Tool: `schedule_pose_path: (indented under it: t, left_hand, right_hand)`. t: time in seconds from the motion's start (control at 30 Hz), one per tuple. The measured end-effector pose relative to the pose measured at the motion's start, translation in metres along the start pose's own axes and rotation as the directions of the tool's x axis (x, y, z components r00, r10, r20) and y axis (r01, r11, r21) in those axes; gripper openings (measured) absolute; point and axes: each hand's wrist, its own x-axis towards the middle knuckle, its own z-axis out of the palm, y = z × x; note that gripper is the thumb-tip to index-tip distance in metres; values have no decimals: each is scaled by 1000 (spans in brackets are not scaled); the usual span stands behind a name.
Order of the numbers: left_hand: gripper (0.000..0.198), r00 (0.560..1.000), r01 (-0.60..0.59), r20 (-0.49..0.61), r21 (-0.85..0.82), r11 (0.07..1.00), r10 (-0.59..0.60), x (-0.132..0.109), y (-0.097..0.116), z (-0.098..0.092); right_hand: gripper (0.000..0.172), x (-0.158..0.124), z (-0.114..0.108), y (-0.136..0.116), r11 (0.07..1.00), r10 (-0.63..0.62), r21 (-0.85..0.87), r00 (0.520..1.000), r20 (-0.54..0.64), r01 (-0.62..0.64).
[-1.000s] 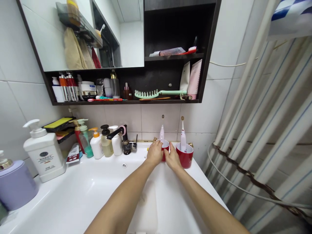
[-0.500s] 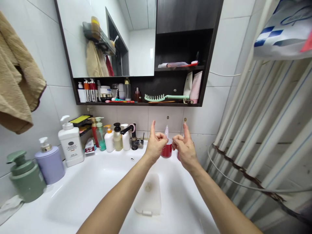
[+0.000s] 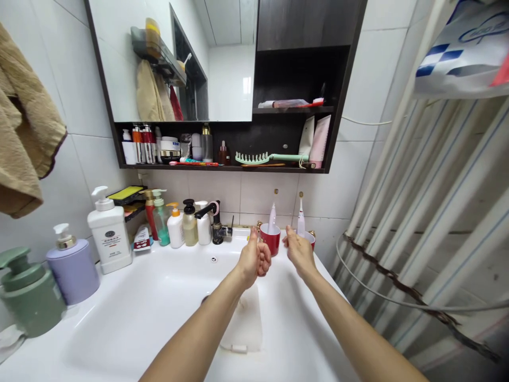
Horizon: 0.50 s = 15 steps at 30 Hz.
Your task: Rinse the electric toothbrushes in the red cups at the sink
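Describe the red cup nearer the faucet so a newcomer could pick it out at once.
On the back ledge of the glossy white sink, look right of the black lever faucet. There stands a round red cup with a white inside, holding a pale pink toothbrush. Unlike the other red cup, partly hidden by the right hand, it is mostly visible.

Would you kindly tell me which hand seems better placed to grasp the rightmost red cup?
Probably the right hand: it appears nearest that rightmost red cup, partly covering it from view, while the left hand is farther off, near the other cup.
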Motion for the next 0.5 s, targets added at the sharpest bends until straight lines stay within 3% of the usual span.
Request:
schedule_pose_path:
  t: [0.07,0.13,0.3,0.5]
  left_hand:
    - [58,998,48,-48,39,998,-47,2,-12,-6]
    - [55,992,101,-84,76,992,-95,4,-24,-14]
    - [43,993,100,-79,142,985,-89,5,-42,-30]
    - [24,981,-19,-177,291,957,74,3,-48,-29]
  right_hand:
    - [24,21,-9,19,989,4,-144,989,-147,-25]
    - [18,38,-17,38,963,19,-258,978,-210,-74]
    - [14,40,-30,62,891,2,-451,994,-107,-50]
    - [15,-11,-41,47,822,-109,-555,992,58,123]
